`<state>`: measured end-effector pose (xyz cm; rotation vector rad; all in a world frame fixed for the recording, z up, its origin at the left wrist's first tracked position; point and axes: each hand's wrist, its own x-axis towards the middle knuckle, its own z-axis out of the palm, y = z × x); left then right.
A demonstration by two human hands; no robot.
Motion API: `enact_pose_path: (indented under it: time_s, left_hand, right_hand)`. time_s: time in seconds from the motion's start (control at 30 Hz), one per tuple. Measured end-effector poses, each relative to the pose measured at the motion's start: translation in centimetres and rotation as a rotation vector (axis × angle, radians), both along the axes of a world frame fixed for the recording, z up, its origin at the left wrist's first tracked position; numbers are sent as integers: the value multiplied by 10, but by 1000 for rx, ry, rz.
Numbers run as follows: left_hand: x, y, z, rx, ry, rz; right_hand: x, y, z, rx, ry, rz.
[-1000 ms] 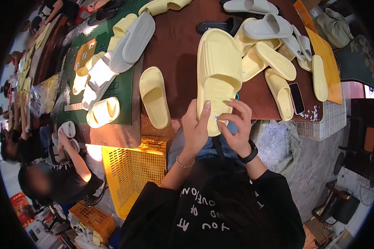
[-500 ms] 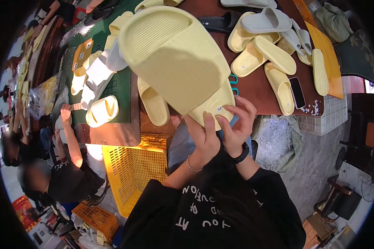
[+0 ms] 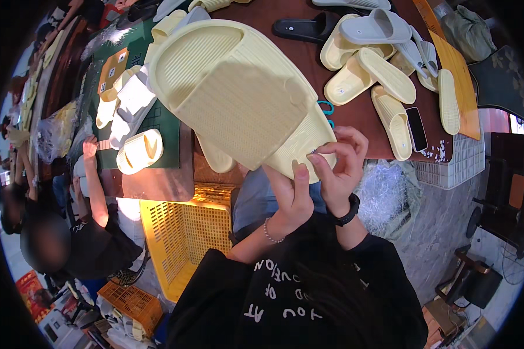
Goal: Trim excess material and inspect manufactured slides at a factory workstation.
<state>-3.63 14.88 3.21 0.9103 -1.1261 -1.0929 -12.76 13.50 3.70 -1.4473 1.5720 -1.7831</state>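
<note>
A pale yellow slide sandal [image 3: 239, 93] is held up close to the camera, its ribbed sole facing me. My left hand [image 3: 291, 198] grips its heel end from below, thumb pressed on the edge. My right hand [image 3: 340, 160] pinches the same heel edge with its fingertips; a black band sits on that wrist. Behind the sandal, teal scissor handles [image 3: 327, 110] lie on the brown table [image 3: 355, 125].
Several yellow and white sandals [image 3: 367, 70], a black sandal [image 3: 303, 26] and a phone [image 3: 416, 128] lie on the table. A yellow crate [image 3: 186, 232] stands under it; a white crate [image 3: 448, 168] at right. Another person [image 3: 81, 232] sits at left by a green mat [image 3: 163, 125].
The sandal was lifted off the table toward the camera and turned sole-up. Both hands rose with it and stay on its heel end.
</note>
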Motion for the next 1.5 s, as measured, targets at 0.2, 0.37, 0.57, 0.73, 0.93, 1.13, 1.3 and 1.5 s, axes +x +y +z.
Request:
enact_pose_path:
  time_s: [0.2,0.37,0.57,0.73,0.93,1.13,1.3,1.5]
  left_hand:
    - [0,-3,2,-8,66,-25]
    - [0,-2,3,9,42,-50]
    - [3,-2,7,-26,3,-91]
    - [5,-1,5,-39,-56,-54]
    - [2,-4,9,44,-84,127]
    - [-1,-10,7,103,-99,102]
    - [2,-20,-13,209,-310,191]
    - [41,-20,-50,300,-218,281]
  right_hand:
    - [-6,1,5,59,-34,64]
    - [-16,-2,-4,-74,203,41]
    - [-18,-4,1,-31,182,48]
    - [-20,-7,5,-16,251,59]
    - [-29,5,1,-90,470,70]
    - [-34,21,-3,-72,626,223]
    - [-81,41,-33,44,-299,-82]
    - [-321,89,-146,105,-780,-742]
